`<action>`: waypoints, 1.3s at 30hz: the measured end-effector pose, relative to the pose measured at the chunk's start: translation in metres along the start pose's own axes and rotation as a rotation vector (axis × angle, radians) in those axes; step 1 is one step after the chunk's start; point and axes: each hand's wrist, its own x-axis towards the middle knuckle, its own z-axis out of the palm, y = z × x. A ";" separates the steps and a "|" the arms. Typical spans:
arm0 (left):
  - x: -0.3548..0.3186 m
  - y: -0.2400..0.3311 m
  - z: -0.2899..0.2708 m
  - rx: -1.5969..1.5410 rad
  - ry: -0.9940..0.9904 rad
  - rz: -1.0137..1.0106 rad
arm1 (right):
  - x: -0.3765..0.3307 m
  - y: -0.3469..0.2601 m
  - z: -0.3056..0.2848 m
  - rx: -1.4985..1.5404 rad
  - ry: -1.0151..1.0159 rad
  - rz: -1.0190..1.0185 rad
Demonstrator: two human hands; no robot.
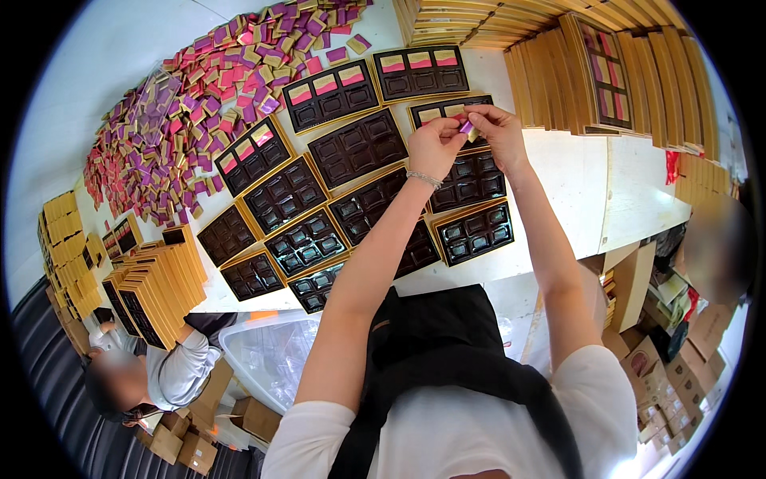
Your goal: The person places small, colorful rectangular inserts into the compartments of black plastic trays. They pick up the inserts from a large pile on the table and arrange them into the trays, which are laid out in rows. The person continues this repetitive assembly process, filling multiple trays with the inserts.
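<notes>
- The left hand (435, 149) and the right hand (503, 134) come together, fingertips closed on a small wrapped piece (467, 127) between them; its wrapper is shiny, purple with some gold.
- A thin silver-coloured bracelet (424, 179) circles the left wrist.
- Below the fingers, partly covered by them, a dark tray (481, 100) holds pink-and-gold pieces in its far row.
- Nearby, three more gold-edged trays, the upper-middle tray (335, 107), the upper-right tray (423, 80) and the left tray (257, 168), each carry three pink-and-gold pieces along the far row, above bare moulded compartments.
- Nearer the body, glossy black trays (357, 149) with rounded-square hollows stand in slanting rows, unfilled.
- All rest on a smooth white tabletop (558, 180).
- Beyond, on the left, spreads a loose heap of flat rectangular wrapped pieces (215, 104) in pink, purple and gold; any lettering is too small to read.
- Gold-sided boxes (550, 80) are packed upright at the upper right; another stack (171, 275) stands at the left.
- Lower left, a translucent plastic bin (239, 351) holds crumpled clear plastic, near a co-worker's white sleeve (182, 369).
- Brown cardboard cartons (678, 383) crowd the lower right.
</notes>
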 end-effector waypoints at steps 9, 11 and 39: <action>0.001 -0.001 -0.021 -0.682 0.119 -0.378 | 0.003 -0.002 0.040 0.003 0.024 0.018; 0.000 -0.007 -0.033 -0.596 0.160 -0.344 | 0.020 0.001 0.059 -0.262 0.010 -0.115; 0.144 -0.011 -0.316 0.971 0.575 -0.314 | 0.068 0.025 0.103 -1.346 -0.072 -0.946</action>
